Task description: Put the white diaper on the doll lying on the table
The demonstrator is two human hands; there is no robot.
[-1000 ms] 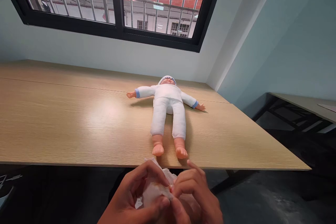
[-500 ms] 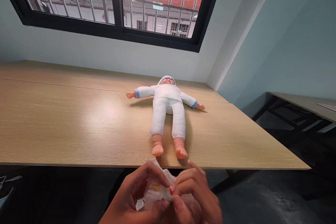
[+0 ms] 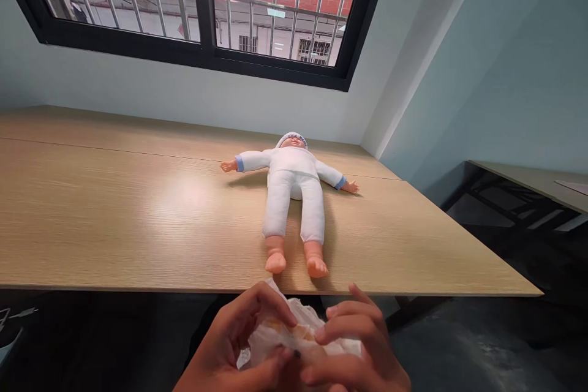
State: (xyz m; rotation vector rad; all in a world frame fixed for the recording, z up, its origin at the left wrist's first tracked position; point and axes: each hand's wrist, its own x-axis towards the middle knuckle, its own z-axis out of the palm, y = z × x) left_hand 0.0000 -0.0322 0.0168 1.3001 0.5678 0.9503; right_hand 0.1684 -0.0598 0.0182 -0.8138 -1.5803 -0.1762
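Observation:
In front of the table edge, my left hand (image 3: 243, 343) pinches a crumpled, thin white wrapping (image 3: 307, 315) between thumb and forefinger. Something yellow-orange shows through its folds, too covered to name. My right hand (image 3: 361, 343) is at the wrapping's other side, its bent fingers and thumb on the material and one finger raised. A small dark spot shows near my left thumb tip. Beyond both hands, a baby doll (image 3: 296, 174) in a white suit with blue cuffs lies on its back, arms spread and bare feet toward me.
The doll rests on a wooden table (image 3: 138, 214), its feet close to the front edge. A barred window (image 3: 206, 12) is set in the wall behind. To the right stands another table (image 3: 528, 184). Part of a light-coloured object (image 3: 9, 343) shows at the lower left.
My right hand has shifted right, away from my left, and its fingers have spread more. The wrapping is stretched wider between the hands. The doll has stayed still.

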